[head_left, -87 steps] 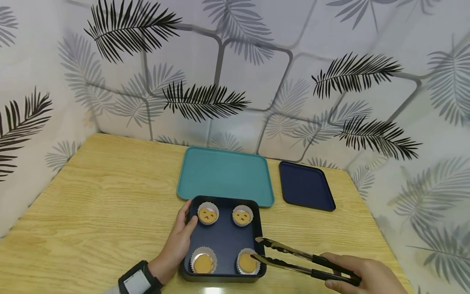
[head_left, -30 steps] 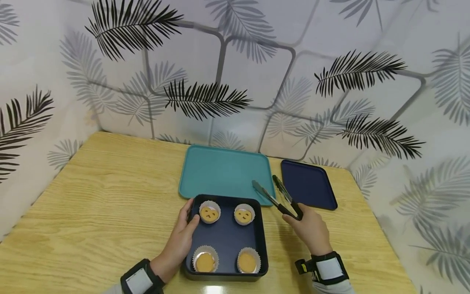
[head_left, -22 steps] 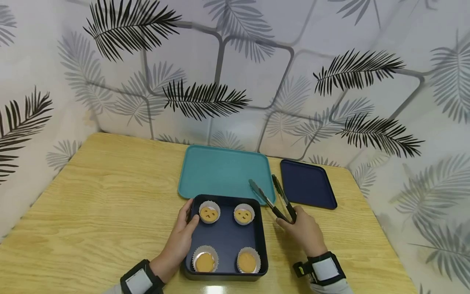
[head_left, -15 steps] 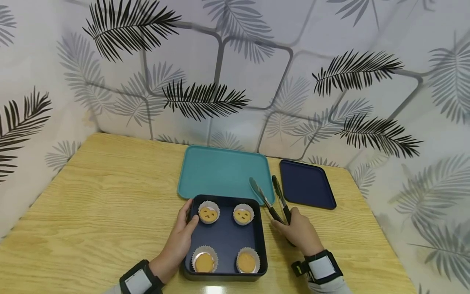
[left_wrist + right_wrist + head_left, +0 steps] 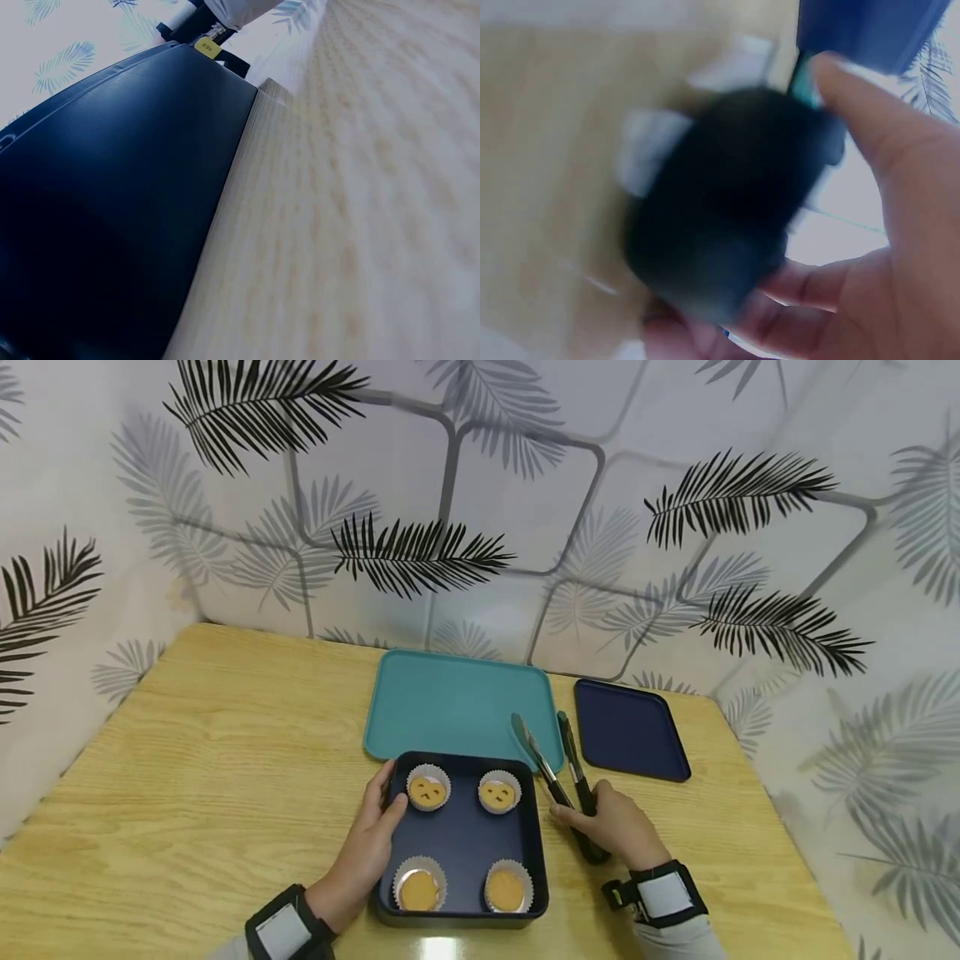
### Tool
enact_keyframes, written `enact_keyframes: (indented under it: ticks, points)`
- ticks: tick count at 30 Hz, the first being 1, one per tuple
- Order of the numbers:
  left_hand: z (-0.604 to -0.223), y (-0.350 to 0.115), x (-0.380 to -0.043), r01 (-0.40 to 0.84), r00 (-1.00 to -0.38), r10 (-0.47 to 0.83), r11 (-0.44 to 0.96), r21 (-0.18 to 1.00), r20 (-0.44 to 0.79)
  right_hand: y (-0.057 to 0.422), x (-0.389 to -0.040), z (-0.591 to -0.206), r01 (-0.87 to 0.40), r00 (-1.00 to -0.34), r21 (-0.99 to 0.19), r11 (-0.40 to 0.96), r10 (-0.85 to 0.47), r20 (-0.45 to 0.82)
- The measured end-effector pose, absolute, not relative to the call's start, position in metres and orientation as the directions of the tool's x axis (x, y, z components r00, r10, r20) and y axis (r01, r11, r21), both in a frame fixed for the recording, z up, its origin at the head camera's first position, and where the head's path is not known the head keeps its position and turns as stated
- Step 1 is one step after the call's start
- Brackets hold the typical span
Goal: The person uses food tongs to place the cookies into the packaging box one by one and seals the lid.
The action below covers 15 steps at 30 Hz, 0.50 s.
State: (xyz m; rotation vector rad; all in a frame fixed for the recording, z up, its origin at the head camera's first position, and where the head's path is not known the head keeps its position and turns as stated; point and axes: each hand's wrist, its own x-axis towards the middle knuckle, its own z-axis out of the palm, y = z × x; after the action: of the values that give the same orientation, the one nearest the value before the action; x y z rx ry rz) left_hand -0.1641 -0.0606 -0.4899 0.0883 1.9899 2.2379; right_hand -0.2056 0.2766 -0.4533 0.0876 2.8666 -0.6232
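Note:
My left hand (image 5: 367, 843) grips the left wall of a dark, square baking pan (image 5: 461, 839), its thumb over the rim. Pale fluted paper cups stand in the corners of the pan, each with a round yellow-brown cake. Two cakes at the back bear little faces, left (image 5: 427, 792) and right (image 5: 498, 795); the front left one (image 5: 418, 891) and front right one (image 5: 506, 892) look plain. Right of the pan, my right hand (image 5: 621, 828) holds black-handled tongs (image 5: 574, 768), tips pointing away and spread apart. Their dark handle end (image 5: 720, 202) is blurred in the right wrist view.
A teal tray (image 5: 457, 706) lies behind the pan, one tong tip over its right side. To its right is a smaller navy tray (image 5: 630, 731). The wooden table (image 5: 225, 777) ends at a leaf-patterned wall covering (image 5: 495, 552).
My right hand has carried the tongs from over the pan's front right cup to the table on its right, lately drawing slightly left and nearer; the tips stand closer together. The left hand stays put.

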Motion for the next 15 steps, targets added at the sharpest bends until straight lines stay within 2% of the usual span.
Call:
enact_keyframes:
  ticks: [5,9,12,15]
  points:
    - [-0.489,-0.060,-0.165,-0.064,-0.987,0.151,-0.112,0.992,-0.047,0.309,-0.220,-0.436,0.147,-0.980,-0.466,0.873,0.066,-0.186]
    - [-0.489,-0.060,-0.165,-0.067,-0.988,0.150,-0.116,0.991,-0.049,0.347,-0.241,-0.431,0.218,-0.976,-0.489,0.845,0.193,-0.102]
    - [-0.488,-0.060,-0.165,-0.069,-0.988,0.145,-0.110,0.992,-0.053,0.374,-0.258,-0.438,0.288,-0.949,-0.487,0.825,0.315,-0.028]
    - [-0.488,-0.059,-0.164,-0.066,-0.989,0.141,-0.107,0.992,-0.051,0.396,-0.272,-0.450,0.371,-0.914,-0.459,0.807,0.405,-0.027]
